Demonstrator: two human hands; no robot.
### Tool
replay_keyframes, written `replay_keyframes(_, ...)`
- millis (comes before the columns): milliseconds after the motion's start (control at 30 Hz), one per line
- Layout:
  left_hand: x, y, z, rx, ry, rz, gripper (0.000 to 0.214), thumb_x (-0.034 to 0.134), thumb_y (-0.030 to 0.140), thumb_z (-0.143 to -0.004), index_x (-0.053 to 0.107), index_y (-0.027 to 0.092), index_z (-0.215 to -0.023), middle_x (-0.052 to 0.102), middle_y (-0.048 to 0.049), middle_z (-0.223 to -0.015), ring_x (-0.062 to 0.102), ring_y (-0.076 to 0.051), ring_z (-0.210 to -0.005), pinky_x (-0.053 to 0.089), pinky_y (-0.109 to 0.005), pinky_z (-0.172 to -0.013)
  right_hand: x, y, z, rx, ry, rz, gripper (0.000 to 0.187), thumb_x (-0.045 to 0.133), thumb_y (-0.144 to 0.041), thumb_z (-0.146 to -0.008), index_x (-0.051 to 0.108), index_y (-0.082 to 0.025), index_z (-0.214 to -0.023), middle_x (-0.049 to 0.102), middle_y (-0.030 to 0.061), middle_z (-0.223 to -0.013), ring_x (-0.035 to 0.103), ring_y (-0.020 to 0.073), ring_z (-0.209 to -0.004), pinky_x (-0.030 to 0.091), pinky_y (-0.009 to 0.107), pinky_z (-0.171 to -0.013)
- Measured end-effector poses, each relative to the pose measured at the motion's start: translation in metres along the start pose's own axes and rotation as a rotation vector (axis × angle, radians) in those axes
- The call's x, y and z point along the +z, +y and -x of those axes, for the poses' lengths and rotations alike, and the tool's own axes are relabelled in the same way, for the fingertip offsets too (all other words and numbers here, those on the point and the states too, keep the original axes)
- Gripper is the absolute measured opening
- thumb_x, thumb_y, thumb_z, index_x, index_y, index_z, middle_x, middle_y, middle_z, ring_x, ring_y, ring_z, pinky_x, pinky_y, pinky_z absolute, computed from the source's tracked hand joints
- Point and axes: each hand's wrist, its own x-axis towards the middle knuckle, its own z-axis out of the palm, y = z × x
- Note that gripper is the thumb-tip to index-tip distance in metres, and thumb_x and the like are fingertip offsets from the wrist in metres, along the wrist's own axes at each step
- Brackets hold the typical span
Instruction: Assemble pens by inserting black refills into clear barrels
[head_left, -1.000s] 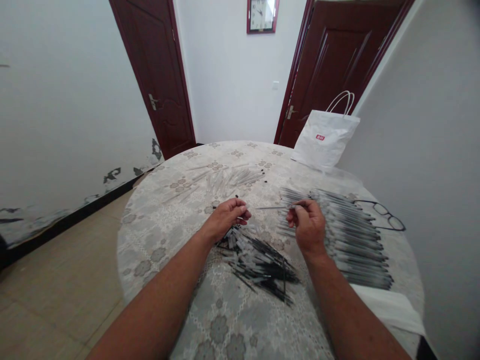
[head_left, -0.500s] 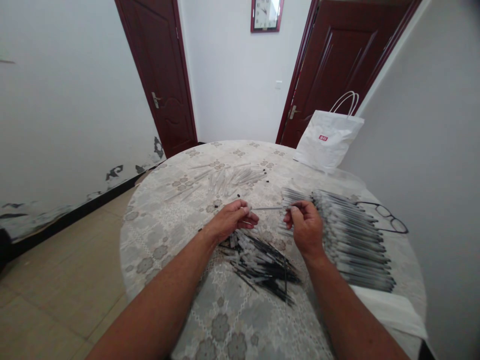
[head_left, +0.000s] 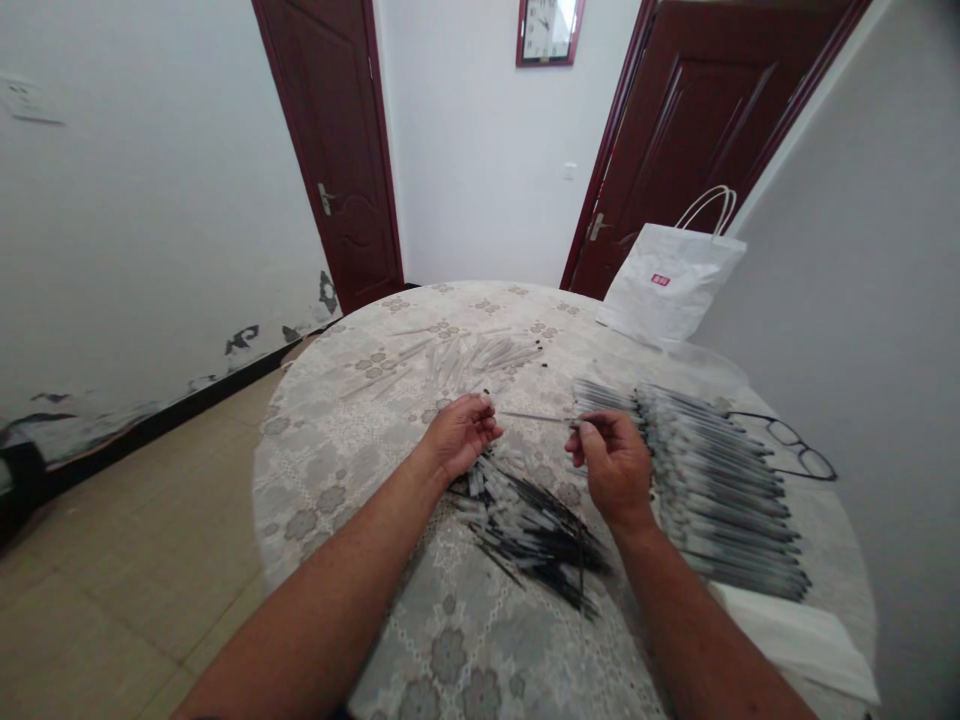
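A thin grey pen refill (head_left: 534,416) points leftward from my right hand (head_left: 616,465), its right end pinched between thumb and fingers. My left hand (head_left: 461,435) is closed with curled fingers just beyond the refill's free tip, a small gap between them. Whatever its fingertips may hold is too small to make out. Under and between my hands lies a loose pile of black and clear refills (head_left: 536,530). To the right, grey-and-white pen-like sticks (head_left: 727,490) lie stacked in a neat row, partly blurred. Clear thin tubes (head_left: 480,358) are scattered farther back.
A patterned cloth covers the round table (head_left: 315,470). At its back right stands a white paper bag (head_left: 671,285). Eyeglasses (head_left: 791,445) lie beside the stack, and a folded white sheet (head_left: 795,635) is at the near right. Small black bits (head_left: 544,365) dot the cloth.
My left hand has drawn slightly away from the refill's tip, and its fingers are more curled. The right hand keeps its hold. The whole view has shifted a little to the left.
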Motion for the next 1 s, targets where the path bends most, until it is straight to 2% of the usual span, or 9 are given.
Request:
replay_keyframes(233, 0.0011, -0.0020, 0.0007, -0.020, -0.020, -0.002, 0.024, 0.073, 0.013, -0.069, 0.058, 0.016, -0.088, 0.063, -0.0012, -0.073, 0.061, -0.011, -0.058, 0.058, -0.030, -0.063, 0.0023, -0.0015, 0.0021, 0.005, -0.013, 0.003, 0.015, 0.061, -0.032, -0.088, 0.058, -0.018, -0.095, 0.066, -0.0012, -0.067, 0.059, 0.0111, -0.052, 0.048, 0.022, -0.048)
replay_keyframes(433, -0.0006, -0.0031, -0.0022, 0.042, 0.052, 0.026, 0.024, 0.072, 0.011, -0.070, 0.059, 0.016, -0.089, 0.063, 0.0002, -0.071, 0.061, -0.011, -0.058, 0.059, -0.031, -0.067, 0.0019, -0.0001, 0.0027, -0.009, 0.028, 0.005, 0.017, 0.063, -0.033, -0.087, 0.059, -0.019, -0.096, 0.066, -0.0017, -0.066, 0.059, 0.0119, -0.052, 0.049, 0.023, -0.048)
replay_keyframes(800, -0.0019, -0.0021, -0.0009, 0.010, -0.053, -0.045, 0.021, 0.072, 0.011, -0.072, 0.060, 0.015, -0.089, 0.060, 0.0002, -0.071, 0.060, -0.009, -0.058, 0.060, -0.032, -0.070, 0.0009, -0.0007, 0.0015, 0.004, 0.015, -0.003, 0.016, 0.062, -0.031, -0.088, 0.058, -0.019, -0.097, 0.065, -0.0021, -0.066, 0.058, 0.0112, -0.051, 0.048, 0.023, -0.049)
replay_keyframes(1000, 0.0004, 0.0001, 0.0010, 0.021, -0.065, -0.048, 0.023, 0.074, 0.013, -0.073, 0.060, 0.014, -0.091, 0.062, -0.0011, -0.074, 0.062, -0.010, -0.059, 0.061, -0.031, -0.068, 0.0010, 0.0025, 0.0031, -0.004, -0.060, 0.071, 0.017, 0.059, -0.032, -0.089, 0.058, -0.019, -0.100, 0.065, -0.0013, -0.068, 0.058, 0.0121, -0.053, 0.048, 0.024, -0.051)
